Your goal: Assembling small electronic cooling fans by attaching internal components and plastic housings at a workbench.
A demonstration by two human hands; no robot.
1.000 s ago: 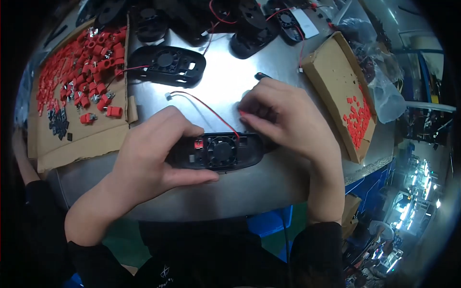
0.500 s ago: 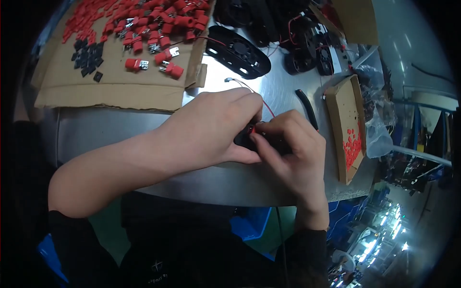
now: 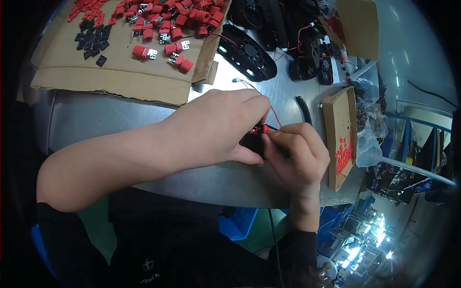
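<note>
My left hand (image 3: 229,117) is closed around a black plastic part (image 3: 249,143), mostly hidden behind its fingers. From the right, my right hand (image 3: 303,151) pinches a small red piece (image 3: 264,129) between thumb and forefinger, against that black part. Whether the red piece is seated in it I cannot tell. A thin red wire (image 3: 275,115) rises from the held part and curves behind my left hand. Past the knuckles, a small connector (image 3: 235,80) on thin leads lies on the metal table (image 3: 139,120).
A cardboard tray (image 3: 110,89) at the far left holds red terminals (image 3: 177,33) and black square pieces (image 3: 92,42). Black fan housings (image 3: 247,53) lie at the back. To the right are a black-handled tool (image 3: 303,109) and a cardboard box (image 3: 330,144) with small red pieces (image 3: 344,156).
My view has shifted a little. My right fingertips have drawn slightly right from my left hand, and more of the red piece shows between them. Both hands keep their hold.
</note>
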